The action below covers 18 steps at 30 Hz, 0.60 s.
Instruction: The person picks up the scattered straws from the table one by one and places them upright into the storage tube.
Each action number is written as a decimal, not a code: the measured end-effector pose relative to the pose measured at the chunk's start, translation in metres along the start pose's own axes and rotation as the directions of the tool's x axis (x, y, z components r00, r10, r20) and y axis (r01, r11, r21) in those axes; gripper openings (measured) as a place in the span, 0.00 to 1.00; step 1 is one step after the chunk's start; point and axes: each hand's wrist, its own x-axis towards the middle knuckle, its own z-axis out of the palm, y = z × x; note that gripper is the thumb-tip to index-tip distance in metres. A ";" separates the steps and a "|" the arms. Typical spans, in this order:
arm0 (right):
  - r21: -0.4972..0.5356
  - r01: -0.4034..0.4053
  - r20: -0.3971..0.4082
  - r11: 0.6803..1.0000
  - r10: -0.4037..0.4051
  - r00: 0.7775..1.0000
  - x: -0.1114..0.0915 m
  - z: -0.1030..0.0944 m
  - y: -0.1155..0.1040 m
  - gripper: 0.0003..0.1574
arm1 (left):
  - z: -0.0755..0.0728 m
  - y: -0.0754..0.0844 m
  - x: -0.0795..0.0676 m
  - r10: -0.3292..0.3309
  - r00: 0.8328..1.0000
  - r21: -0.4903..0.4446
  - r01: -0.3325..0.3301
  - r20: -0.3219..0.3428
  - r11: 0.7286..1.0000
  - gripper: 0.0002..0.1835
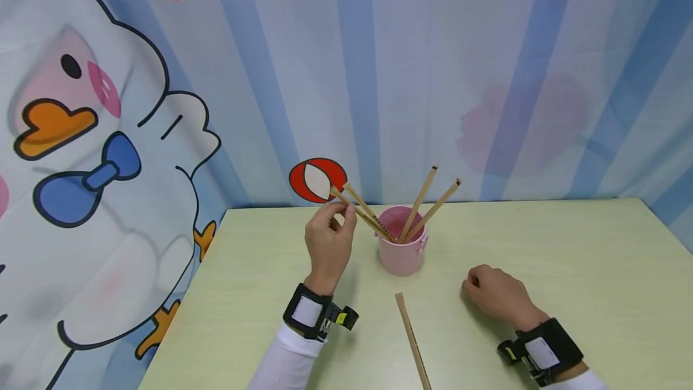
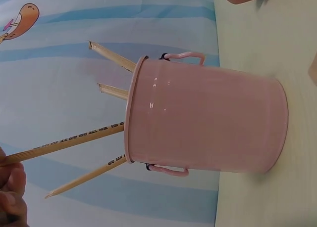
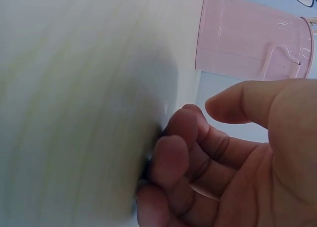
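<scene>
In the head view my left hand (image 1: 329,242) pinches the upper end of a slim tan stick (image 1: 346,200) with dark printed characters. The lower end of this stick (image 2: 74,144) reaches into a small pink bucket (image 1: 400,257). Beside it another tan stick (image 2: 86,177) leans out of the same side, apart from the fingers in the left wrist view. Two more tan sticks (image 1: 433,209) lean out to the right. My right hand (image 1: 500,295) rests on the table right of the bucket, fingers loosely curled around nothing.
One more tan stick (image 1: 412,342) lies on the pale table (image 1: 243,294) in front of the bucket. Behind the table hangs a blue-striped cloth (image 1: 433,77) with a printed duck. The bucket has small side handles (image 2: 185,55).
</scene>
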 end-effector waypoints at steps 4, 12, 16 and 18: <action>0.003 0.003 -0.007 1.000 -0.003 1.000 -0.001 0.000 0.000 0.17 | 0.003 -0.001 -0.003 -0.007 1.000 0.023 0.006 0.028 1.000 0.14; 0.002 0.004 -0.016 1.000 -0.004 1.000 -0.001 0.000 -0.001 0.17 | 0.009 -0.002 -0.010 -0.056 0.997 0.038 0.054 0.049 0.998 0.13; 0.002 0.002 -0.017 1.000 -0.002 1.000 -0.001 0.000 0.000 0.17 | 0.012 -0.003 -0.014 -0.074 0.995 0.052 0.070 0.070 0.996 0.13; 0.004 0.000 -0.018 1.000 0.000 1.000 -0.001 0.000 0.000 0.17 | 0.013 -0.004 -0.016 -0.079 0.993 0.064 0.073 0.084 0.995 0.13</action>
